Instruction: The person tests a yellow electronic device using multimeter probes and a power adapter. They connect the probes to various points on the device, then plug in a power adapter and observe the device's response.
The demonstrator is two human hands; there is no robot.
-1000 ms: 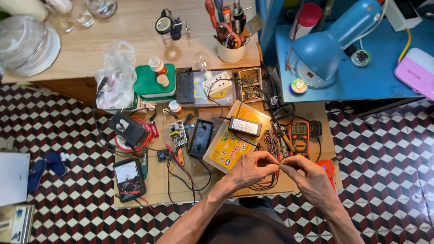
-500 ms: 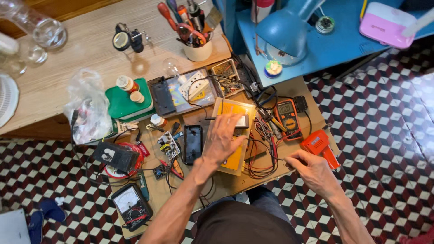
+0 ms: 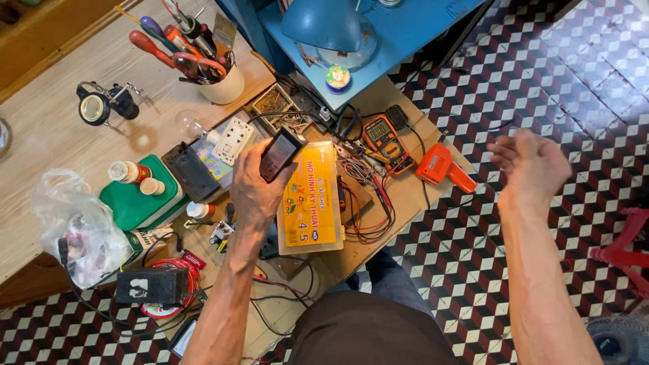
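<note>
Since half a second ago, the left hand [image 3: 251, 186] has lifted a dark phone [image 3: 279, 155] off the table [image 3: 405, 196], fingers wrapped around it, just above the yellow box [image 3: 312, 199]. Right hand [image 3: 534, 165] hangs open and empty over the tiled floor [image 3: 568, 81], past the table's edge, beyond one orange tool [image 3: 443, 167] and one multimeter [image 3: 383, 132].

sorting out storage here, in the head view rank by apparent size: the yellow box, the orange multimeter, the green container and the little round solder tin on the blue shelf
1. yellow box, clearly largest.
2. green container.
3. orange multimeter, though leads hide part of it.
4. round solder tin, smallest; it sits on a higher shelf, nearer the camera, so it may look bigger than it is.
</note>
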